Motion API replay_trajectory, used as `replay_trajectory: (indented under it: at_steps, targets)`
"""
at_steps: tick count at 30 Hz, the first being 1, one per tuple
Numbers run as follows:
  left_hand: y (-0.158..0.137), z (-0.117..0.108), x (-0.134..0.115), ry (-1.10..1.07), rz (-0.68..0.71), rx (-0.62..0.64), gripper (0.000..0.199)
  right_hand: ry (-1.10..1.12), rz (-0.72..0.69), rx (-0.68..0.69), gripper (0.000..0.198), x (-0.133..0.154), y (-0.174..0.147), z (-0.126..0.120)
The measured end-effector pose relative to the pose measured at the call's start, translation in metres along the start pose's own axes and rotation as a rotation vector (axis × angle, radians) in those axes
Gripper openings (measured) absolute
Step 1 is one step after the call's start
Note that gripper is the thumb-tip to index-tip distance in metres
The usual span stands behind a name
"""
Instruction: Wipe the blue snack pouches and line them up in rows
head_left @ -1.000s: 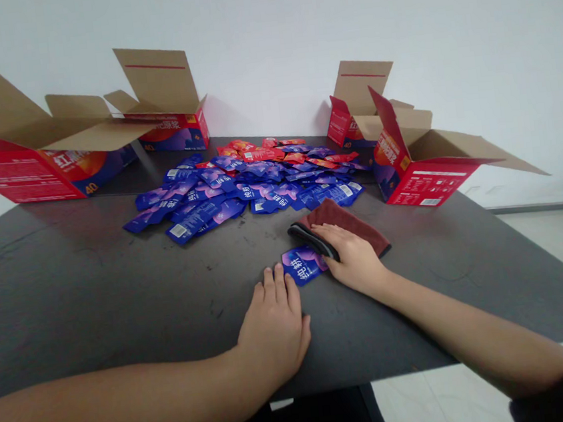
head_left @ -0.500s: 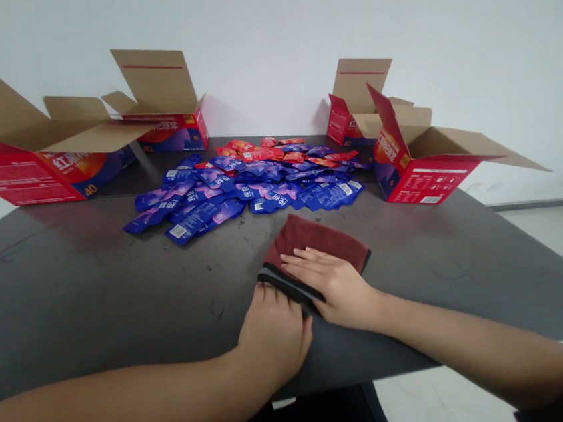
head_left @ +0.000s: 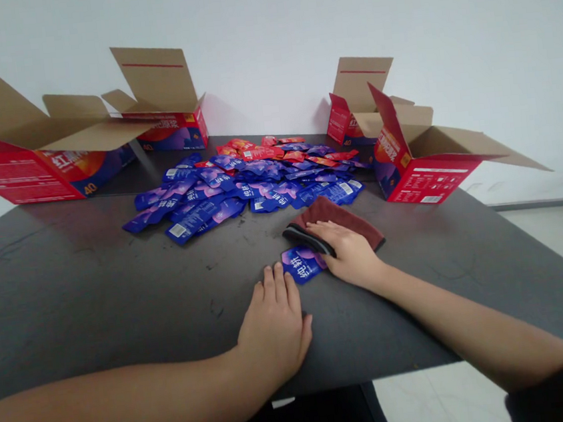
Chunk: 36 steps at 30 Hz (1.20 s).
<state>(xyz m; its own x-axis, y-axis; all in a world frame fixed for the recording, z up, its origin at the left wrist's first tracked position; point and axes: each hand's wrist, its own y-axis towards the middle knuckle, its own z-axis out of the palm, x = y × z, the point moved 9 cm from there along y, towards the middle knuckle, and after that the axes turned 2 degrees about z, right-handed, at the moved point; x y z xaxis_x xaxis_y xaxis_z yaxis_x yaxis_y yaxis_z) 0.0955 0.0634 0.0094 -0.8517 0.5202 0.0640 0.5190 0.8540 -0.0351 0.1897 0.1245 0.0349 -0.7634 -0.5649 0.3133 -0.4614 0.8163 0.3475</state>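
A folded brown cloth (head_left: 347,221) with a grey and black edge rests on the grey table (head_left: 118,288). My right hand (head_left: 349,251) grips it, fingers across its top and thumb side at the folded edge. Under and in front of that edge lies a single blue pouch (head_left: 301,264) with pink print and white characters, its right part covered by the cloth and hand. My left hand (head_left: 276,326) is palm down on the table, fingers stretched out, fingertips at the pouch's left edge.
Behind the hands spreads a heap of blue pouches (head_left: 201,213), with red pouches (head_left: 260,153) at its back. Open red cartons flank it: a large one (head_left: 21,178) and another (head_left: 172,132) at left, a small one (head_left: 340,121) and a nearer one (head_left: 429,182) at right.
My right hand has slid the cloth forward and to the right, uncovering the blue pouch. My left hand's fingers, partly hidden at the cloth before, now show stretched out beside the pouch.
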Motion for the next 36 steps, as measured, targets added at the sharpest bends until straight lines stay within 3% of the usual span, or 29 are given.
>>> replay_trajectory:
  at_steps: [2,6,7,11,12,16,18,23,28,33,36]
  targets:
    - [0.0,0.001,0.0,-0.003,0.003,0.002,0.062,-0.012,-0.011,0.007,0.055,0.003,-0.002,0.0]
    - [-0.001,0.002,-0.003,-0.015,0.033,0.028,0.053,0.057,-0.245,0.143,0.056,0.034,-0.009,0.013]
    - [0.0,0.002,-0.002,-0.01,0.03,0.027,0.053,0.057,-0.224,0.134,0.056,0.03,-0.007,0.012]
    - [0.0,0.001,0.0,0.022,0.01,0.009,0.061,-0.029,0.088,-0.036,0.05,-0.011,0.001,-0.002]
    - [0.0,0.001,0.0,0.024,0.009,0.006,0.061,-0.039,0.1,-0.049,0.05,-0.012,0.0,-0.003]
    - [0.0,0.002,-0.002,0.009,0.021,0.015,0.052,0.053,-0.229,0.118,0.056,0.028,-0.008,0.012]
    - [0.0,0.001,-0.002,0.003,0.023,0.012,0.051,0.108,-0.303,0.158,0.057,0.032,-0.009,0.014]
    - [0.0,0.0,0.001,0.018,0.0,-0.004,0.062,0.064,-0.056,-0.027,0.055,0.0,0.002,-0.001]
    - [0.0,0.002,-0.004,0.03,0.05,0.033,0.051,0.091,-0.279,0.138,0.059,0.032,-0.008,0.013]
    - [0.0,0.001,-0.002,0.06,0.017,0.005,0.06,-0.012,0.024,-0.033,0.053,-0.007,0.001,-0.004]
    - [0.0,0.003,-0.002,0.046,0.014,0.021,0.056,0.018,-0.154,0.071,0.057,0.015,-0.004,0.005]
